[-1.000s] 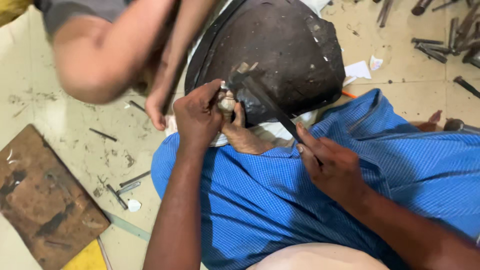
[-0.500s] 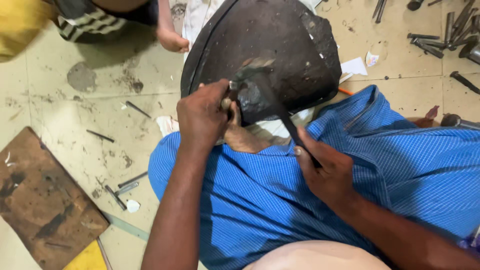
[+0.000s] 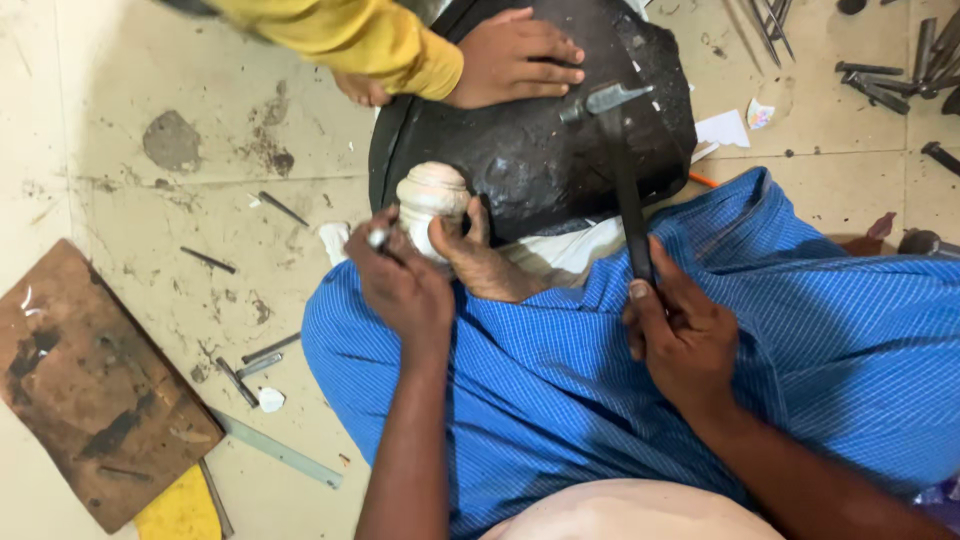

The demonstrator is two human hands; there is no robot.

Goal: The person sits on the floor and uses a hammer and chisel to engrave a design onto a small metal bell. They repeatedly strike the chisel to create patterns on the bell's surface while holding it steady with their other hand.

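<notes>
Stained tile floor underlies right hand gripping hammer, left hand pinching punch.

Pale tiled floor, stained and scuffed, lit evenly. Rusty brown board lower left; loose metal rods scattered upper right.
</notes>
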